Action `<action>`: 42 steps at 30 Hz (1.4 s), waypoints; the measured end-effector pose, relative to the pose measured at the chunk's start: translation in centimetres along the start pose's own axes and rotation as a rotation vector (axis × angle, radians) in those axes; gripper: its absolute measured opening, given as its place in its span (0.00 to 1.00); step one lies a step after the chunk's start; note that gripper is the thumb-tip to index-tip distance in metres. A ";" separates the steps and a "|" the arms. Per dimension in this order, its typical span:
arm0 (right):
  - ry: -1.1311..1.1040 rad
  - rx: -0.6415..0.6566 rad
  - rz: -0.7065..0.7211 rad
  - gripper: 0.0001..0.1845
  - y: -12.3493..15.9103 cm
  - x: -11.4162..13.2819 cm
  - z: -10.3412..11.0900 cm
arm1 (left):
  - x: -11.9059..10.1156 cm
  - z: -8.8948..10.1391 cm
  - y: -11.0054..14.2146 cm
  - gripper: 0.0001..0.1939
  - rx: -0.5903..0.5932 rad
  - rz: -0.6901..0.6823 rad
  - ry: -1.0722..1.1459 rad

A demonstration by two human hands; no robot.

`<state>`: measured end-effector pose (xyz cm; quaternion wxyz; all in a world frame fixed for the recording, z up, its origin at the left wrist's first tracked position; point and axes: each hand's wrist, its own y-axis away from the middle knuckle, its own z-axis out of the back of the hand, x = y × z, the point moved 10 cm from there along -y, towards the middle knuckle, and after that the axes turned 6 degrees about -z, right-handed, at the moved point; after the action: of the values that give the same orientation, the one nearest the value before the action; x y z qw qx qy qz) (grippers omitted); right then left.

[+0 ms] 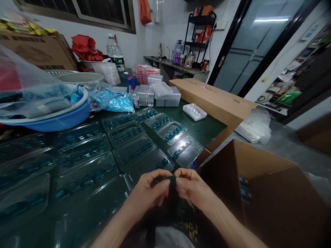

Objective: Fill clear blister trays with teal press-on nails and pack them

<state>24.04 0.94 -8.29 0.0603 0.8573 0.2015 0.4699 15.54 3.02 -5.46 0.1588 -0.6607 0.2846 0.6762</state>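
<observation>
Between the fingertips of both hands is a small dark teal piece [172, 181], its kind too small to make out. My left hand [155, 187] pinches it from the left, and my right hand [190, 186] from the right, close to my lap. Just beyond the hands lies a clear plastic blister tray [147, 172] with a few teal pieces at its far end. Another clear tray [190, 155], at the table's right edge, has one teal piece [176, 154] in its row of hollows. Several more such trays, many holding rows of teal pieces, cover the dark green table [212, 129].
An open cardboard box [271, 193] stands close on my right, and a long carton [212, 94] borders the table's right side. Behind the trays are clear plastic boxes [168, 98], a blue shiny packet [120, 101] and a blue basin [59, 120]. A white tray [194, 112] lies near the carton.
</observation>
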 end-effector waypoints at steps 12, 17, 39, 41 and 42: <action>0.588 -0.197 0.418 0.13 2.9 4.0 -1.4 | 4.4 -2.9 -0.3 0.11 0.019 0.304 0.677; 0.874 -0.310 0.513 0.09 3.9 5.1 -1.4 | 5.0 -3.8 -0.7 0.12 0.017 0.374 0.758; 1.804 -0.550 0.482 0.12 -3.7 10.4 4.4 | 3.5 2.5 0.7 0.07 -0.203 0.230 0.610; 1.853 -0.541 0.480 0.12 -4.0 10.4 4.4 | 3.4 2.6 0.6 0.07 -0.205 0.223 0.614; 1.878 -0.539 0.481 0.12 -4.1 10.3 4.4 | 3.3 2.6 0.6 0.07 -0.207 0.217 0.616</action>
<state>31.42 9.20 -3.86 -0.0274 0.1153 -0.1240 0.9852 12.83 3.55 -8.65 -0.0754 -0.8124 0.3178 0.4831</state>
